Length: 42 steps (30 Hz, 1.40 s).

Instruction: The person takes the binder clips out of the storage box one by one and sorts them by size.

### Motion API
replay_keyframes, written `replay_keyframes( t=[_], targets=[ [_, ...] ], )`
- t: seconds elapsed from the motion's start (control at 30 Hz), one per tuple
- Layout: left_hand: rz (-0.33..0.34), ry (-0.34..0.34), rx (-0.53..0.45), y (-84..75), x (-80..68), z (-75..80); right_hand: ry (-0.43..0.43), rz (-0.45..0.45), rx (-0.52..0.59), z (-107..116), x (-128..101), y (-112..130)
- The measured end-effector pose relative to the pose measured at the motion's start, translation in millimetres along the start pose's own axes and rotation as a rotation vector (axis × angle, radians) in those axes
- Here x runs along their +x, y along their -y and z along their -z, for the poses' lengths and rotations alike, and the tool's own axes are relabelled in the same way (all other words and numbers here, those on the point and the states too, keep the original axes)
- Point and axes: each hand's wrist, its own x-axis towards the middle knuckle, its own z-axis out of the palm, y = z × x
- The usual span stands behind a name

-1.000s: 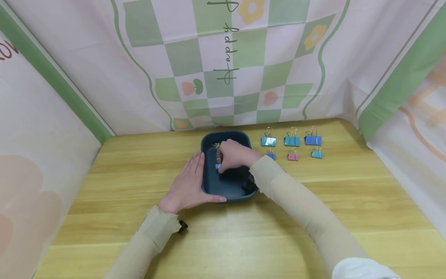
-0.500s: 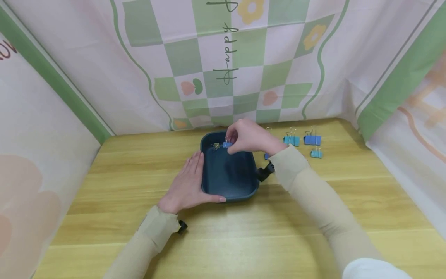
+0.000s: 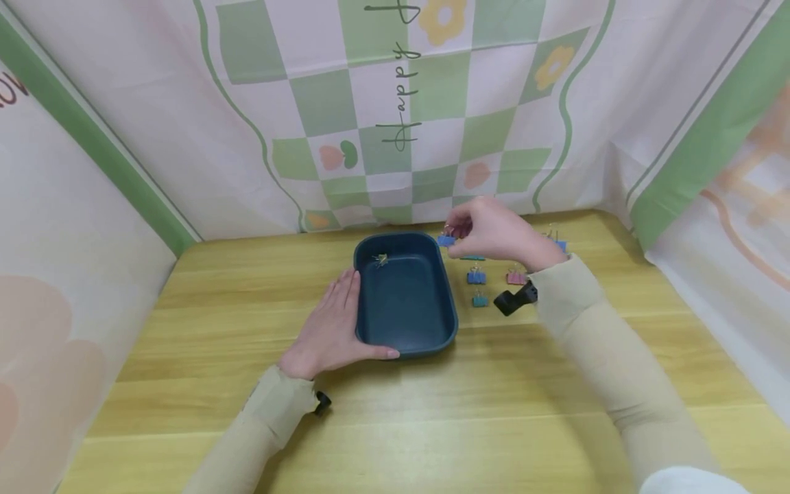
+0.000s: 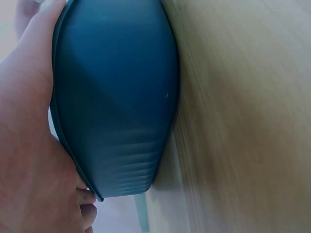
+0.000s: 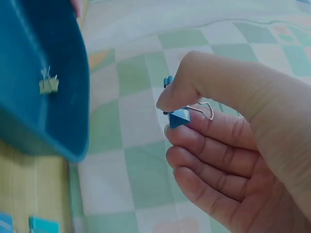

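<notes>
A dark blue tray sits mid-table, with one small green binder clip in its far left corner, also seen as the clip in the right wrist view. My left hand lies flat against the tray's left side, thumb along the front rim. My right hand hovers just past the tray's far right corner, pinching a small blue binder clip between thumb and forefinger; the same clip shows its wire handle in the right wrist view.
Small binder clips lie on the wooden table right of the tray: a blue one, a teal one, a pink one; others are partly hidden behind my right hand. A checked cloth backdrop closes in the back and sides.
My right hand picked the blue clip up from inside the tray, lifted it and carried it right, past the tray's far right corner. The left hand stayed put.
</notes>
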Motion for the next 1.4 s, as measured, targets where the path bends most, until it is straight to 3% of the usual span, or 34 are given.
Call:
replay_keyframes(
  t=[0.4, 0.67, 1.07, 1.4],
  targets=[
    [0.002, -0.004, -0.012, 1.0, -0.3, -0.5, -0.047, -0.039, -0.086, 9, -32, -39],
    [0.002, -0.005, -0.017, 1.4, 0.0, -1.2, -0.014, -0.097, -0.081, 7, -56, -65],
    [-0.001, -0.015, -0.019, 1.2, -0.3, -2.4, 0.075, -0.186, -0.064, -16, -87, -116],
    [-0.009, -0.015, -0.017, 1.1, -0.3, -1.4, 0.095, -0.218, -0.024, -29, -101, -130]
  ],
)
